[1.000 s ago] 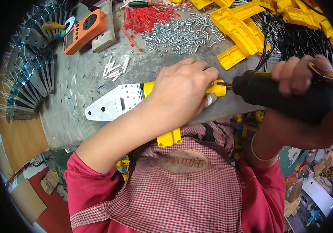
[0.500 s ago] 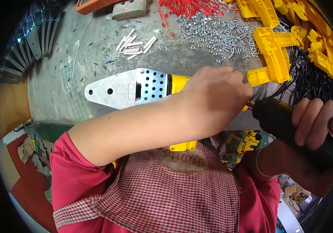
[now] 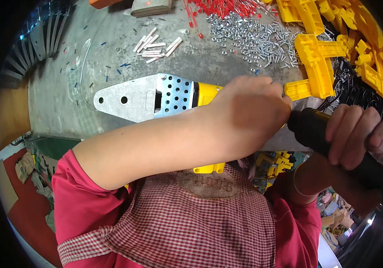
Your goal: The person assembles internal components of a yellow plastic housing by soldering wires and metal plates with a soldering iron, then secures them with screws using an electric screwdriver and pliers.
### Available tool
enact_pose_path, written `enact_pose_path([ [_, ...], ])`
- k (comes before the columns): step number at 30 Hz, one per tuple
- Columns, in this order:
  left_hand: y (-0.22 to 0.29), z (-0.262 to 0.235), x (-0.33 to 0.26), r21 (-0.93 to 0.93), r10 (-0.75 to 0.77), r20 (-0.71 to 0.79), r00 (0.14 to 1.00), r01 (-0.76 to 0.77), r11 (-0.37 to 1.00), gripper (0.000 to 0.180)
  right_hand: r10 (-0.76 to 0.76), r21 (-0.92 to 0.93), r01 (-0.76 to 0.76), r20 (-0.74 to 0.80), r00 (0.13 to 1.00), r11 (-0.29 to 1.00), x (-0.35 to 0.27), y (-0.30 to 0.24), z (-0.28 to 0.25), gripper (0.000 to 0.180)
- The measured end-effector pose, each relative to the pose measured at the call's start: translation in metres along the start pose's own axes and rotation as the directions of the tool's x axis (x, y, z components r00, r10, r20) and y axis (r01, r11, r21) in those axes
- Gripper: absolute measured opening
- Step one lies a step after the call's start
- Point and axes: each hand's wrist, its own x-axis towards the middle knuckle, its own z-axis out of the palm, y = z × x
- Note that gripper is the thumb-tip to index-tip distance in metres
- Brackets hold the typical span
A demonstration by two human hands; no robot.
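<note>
My left hand (image 3: 254, 116) is closed round the yellow housing (image 3: 208, 94) of a tool, its fingertips hidden from view. From that housing a perforated metal guard (image 3: 181, 94) and a flat grey metal plate (image 3: 133, 96) with two round holes reach leftward over the table. Another yellow piece (image 3: 209, 169) shows under my left forearm. My right hand (image 3: 352, 134) grips a black electric screwdriver (image 3: 310, 127), tilted with its front end close against my left hand. The tip of the screwdriver is hidden.
Yellow plastic shells (image 3: 314, 67) lie beyond my hands at the right, beside black cords (image 3: 356, 89). Farther back are loose screws and nuts (image 3: 263, 40) and red-tipped leads (image 3: 227, 6). White sticks (image 3: 153, 47) sit behind the tool. Curved metal plates (image 3: 37, 38) stand at far left.
The screwdriver and my right hand have shifted slightly up and left, and the screwdriver's bit no longer shows. My left hand keeps its grip on the tool; the whole view has shifted a little.
</note>
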Motion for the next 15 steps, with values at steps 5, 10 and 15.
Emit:
enact_pose_path([
  [5,0.001,0.004,-0.001,-0.019,0.006,-0.005,1.000,-0.006,1.000,0.030,-0.103,0.018,0.108,-0.182,0.978,0.994,-0.003,0.007,0.010,0.057],
  [10,0.001,0.006,-0.005,0.040,0.039,-0.039,0.998,-0.038,0.999,0.039,-0.022,0.041,0.052,-0.535,0.844,0.998,-0.009,0.001,0.018,0.065],
  [15,0.002,0.006,-0.001,0.062,0.022,-0.008,1.000,-0.022,0.998,0.045,-0.095,-0.076,0.073,-0.328,0.940,0.994,-0.036,-0.029,0.026,0.081],
])
